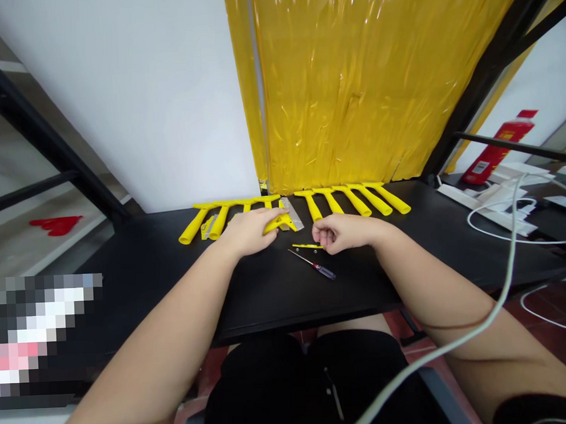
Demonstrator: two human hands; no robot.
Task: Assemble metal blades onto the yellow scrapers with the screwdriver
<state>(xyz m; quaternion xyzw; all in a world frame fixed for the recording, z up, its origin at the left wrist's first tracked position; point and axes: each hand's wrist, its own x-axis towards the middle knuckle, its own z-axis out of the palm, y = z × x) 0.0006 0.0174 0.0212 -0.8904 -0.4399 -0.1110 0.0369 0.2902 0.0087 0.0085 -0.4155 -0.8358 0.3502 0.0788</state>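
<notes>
My left hand [246, 231] is closed around a yellow scraper [281, 222], whose flat metal blade [292, 214] points away to the right. Curled inward, my right hand [341, 232] hovers or rests at the right end of a thin yellow strip [302, 245]; whatever its fingers pinch is too small to see. Tiny metal pieces [315, 252] lie just below that strip. Nearer to me is a screwdriver [324, 272] with a clear purplish handle, its tip toward the upper left. Neither hand touches it.
Yellow T-shaped handles [357, 202] line the back of the black table [268, 300], several on each side. A yellow plastic curtain [353, 90] hangs behind. A pale cable [508, 277] crosses my right arm. A red bottle [498, 146] stands at right, beyond a black frame bar.
</notes>
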